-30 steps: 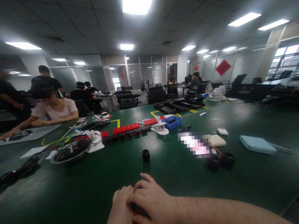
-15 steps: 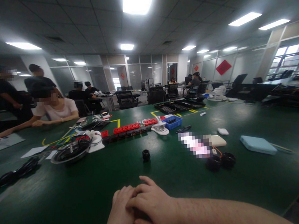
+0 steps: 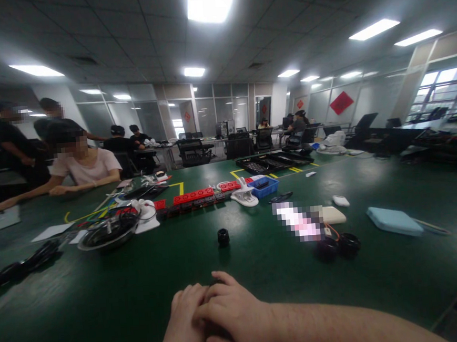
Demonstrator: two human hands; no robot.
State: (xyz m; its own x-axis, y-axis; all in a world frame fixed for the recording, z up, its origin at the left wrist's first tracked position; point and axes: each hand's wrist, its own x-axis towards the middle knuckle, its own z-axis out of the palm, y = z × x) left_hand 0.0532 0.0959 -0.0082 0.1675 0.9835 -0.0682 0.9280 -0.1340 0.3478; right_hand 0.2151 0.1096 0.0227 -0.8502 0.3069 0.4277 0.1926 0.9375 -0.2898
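Note:
My right hand lies on top of my left hand at the near edge of the green table. The right fingers are curled over the left hand's knuckles. My left hand is bent into a loose fist beneath, and no object shows in either hand. Nearest to them is a small black cylinder, standing apart on the table a little further out.
Two black round parts with red wires lie to the right, beside a cream pad and a light blue box. A cable coil in a dish, red power strips and a blue bin sit farther back. A seated person leans on the table at left.
My hands have stayed clasped and almost still. The seated person at left has pulled a grey sheet leftward, and a standing person behind has stepped left.

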